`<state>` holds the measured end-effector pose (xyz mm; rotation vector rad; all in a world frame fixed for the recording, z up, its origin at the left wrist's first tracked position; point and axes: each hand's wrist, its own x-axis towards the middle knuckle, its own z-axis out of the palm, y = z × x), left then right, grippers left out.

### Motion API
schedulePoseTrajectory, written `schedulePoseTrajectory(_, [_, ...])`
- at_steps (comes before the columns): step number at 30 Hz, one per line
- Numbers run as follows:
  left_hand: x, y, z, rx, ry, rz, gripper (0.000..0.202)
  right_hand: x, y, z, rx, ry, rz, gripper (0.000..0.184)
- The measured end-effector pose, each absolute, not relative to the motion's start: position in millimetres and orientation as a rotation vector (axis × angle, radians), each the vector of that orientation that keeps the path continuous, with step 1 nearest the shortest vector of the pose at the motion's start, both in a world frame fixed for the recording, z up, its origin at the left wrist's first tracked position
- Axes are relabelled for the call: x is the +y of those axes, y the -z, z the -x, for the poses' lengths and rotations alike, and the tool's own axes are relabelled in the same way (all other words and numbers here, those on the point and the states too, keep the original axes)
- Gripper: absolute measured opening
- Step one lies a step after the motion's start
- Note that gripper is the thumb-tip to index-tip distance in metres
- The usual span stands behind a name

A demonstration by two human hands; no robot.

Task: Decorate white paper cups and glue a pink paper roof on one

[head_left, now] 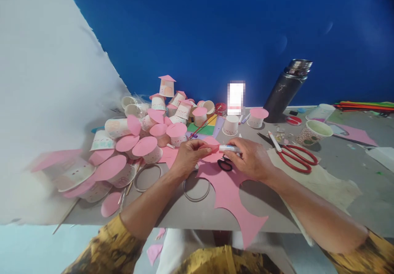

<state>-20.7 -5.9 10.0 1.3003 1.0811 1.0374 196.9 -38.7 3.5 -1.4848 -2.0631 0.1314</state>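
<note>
Frame centre: left hand point(190, 155) pinches 1 pink paper piece point(212, 157), seemingly steadying it for white tube point(229, 148) gripped in right hand point(254, 158). Red-handled scissors point(286, 148) right of centre, presumably for easy reach.

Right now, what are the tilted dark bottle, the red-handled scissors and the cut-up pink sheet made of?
Dark bottle: probably metal with a scuffed dark coating; its top looks shiny and silvery.
Scissors: smooth red handles, perhaps plastic or plastic-coated; the thin, pointed dark blades are likely metal.
Pink sheet: matte paper or thin card, flat with curved cut edges; I can't tell which.
</note>
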Motion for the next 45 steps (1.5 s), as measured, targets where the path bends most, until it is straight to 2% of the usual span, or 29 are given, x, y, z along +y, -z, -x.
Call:
schedulePoseTrajectory(9, [-10.1, -11.6, 15.4, 1.122, -1.046, -1.455, 0.013, -42.1, -7.1, -192.8, -2.084, -0.302, 1.450, 0.031])
schedulePoseTrajectory(17, [-13.6, -11.1, 13.6, 1.096, -1.027, -1.547, 0.014, -41.5, 0.7, -193.4, -2.075, -0.089, 1.419, 0.029])
schedulePoseTrajectory(24, [-15.7, -6.1, 11.0, 1.142, -1.074, -1.679, 0.011, -47.8, -1.7, -188.0, -2.164, -0.056, 1.404, 0.028])
schedulePoseTrajectory(32, [-17.2, -6.8, 8.6, 1.178, -1.036, -1.627, 0.011, -46.6, 2.4, -189.0, -2.260, 0.155, 1.126, 0.023])
schedulePoseTrajectory(41, [-19.4, -8.2, 5.1, 1.177, -1.079, -1.532, 0.015, -49.9, 4.6, -183.5, -2.196, -0.081, 1.427, 0.035])
schedulePoseTrajectory(45, [-19.6, -10.6, 5.1, 1.189, -1.072, -1.490, 0.017, -49.8, 5.3, -182.9, -2.174, -0.087, 1.465, 0.041])
